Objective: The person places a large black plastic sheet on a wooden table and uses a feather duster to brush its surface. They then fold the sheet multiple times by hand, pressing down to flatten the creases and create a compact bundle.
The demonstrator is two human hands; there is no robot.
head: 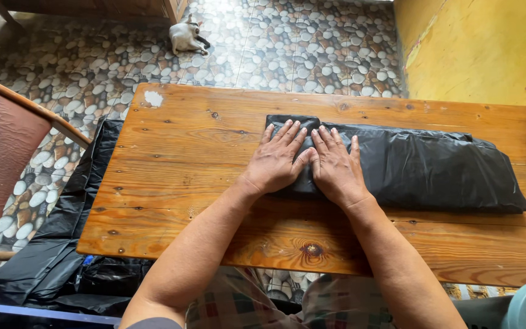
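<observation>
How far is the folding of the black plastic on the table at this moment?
Done: the black plastic already lies on the table as a long folded band. In hand: the left hand and right hand press flat, side by side, on its left end. Left: the band is still long, so it may need more folds; more black plastic lies on the floor.

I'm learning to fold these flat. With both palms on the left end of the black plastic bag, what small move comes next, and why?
Probably slide both hands, left hand and right hand, rightward along the black plastic bag: its right part looks puffy, while the left end lies pressed flat on the wooden table.
</observation>
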